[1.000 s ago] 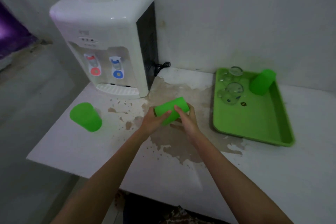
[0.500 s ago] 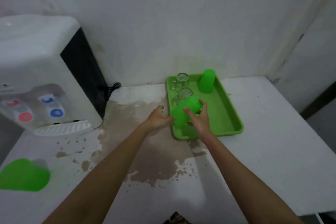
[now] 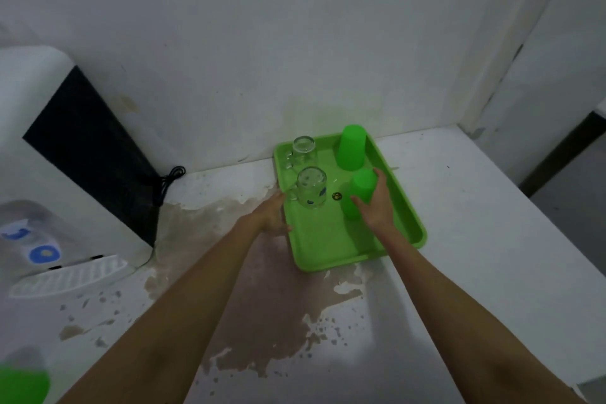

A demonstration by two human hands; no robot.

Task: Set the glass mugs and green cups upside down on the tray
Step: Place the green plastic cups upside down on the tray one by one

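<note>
A green tray (image 3: pixel 331 249) lies on the white table against the wall. Two glass mugs stand upside down along its left side, one at the back (image 3: pixel 303 151) and one nearer (image 3: pixel 311 186). A green cup (image 3: pixel 352 147) stands upside down at the tray's back right. In front of it my right hand (image 3: pixel 375 203) holds a second green cup (image 3: pixel 357 194) upside down on the tray floor. My left hand (image 3: pixel 272 215) rests at the tray's left rim, holding nothing. A third green cup (image 3: pixel 21 384) sits at the bottom left corner, blurred.
A white water dispenser (image 3: pixel 59 157) with a black side panel and a drip grille stands at the left, its black cord (image 3: pixel 170 175) coiled by the wall. A brown wet stain (image 3: pixel 262 321) spreads over the table between my arms. The table's right edge meets a wall corner.
My right hand carried the green cup from the tray's front left to its right side and turned it upside down onto the tray. My left hand let go and moved to the tray's rim.
</note>
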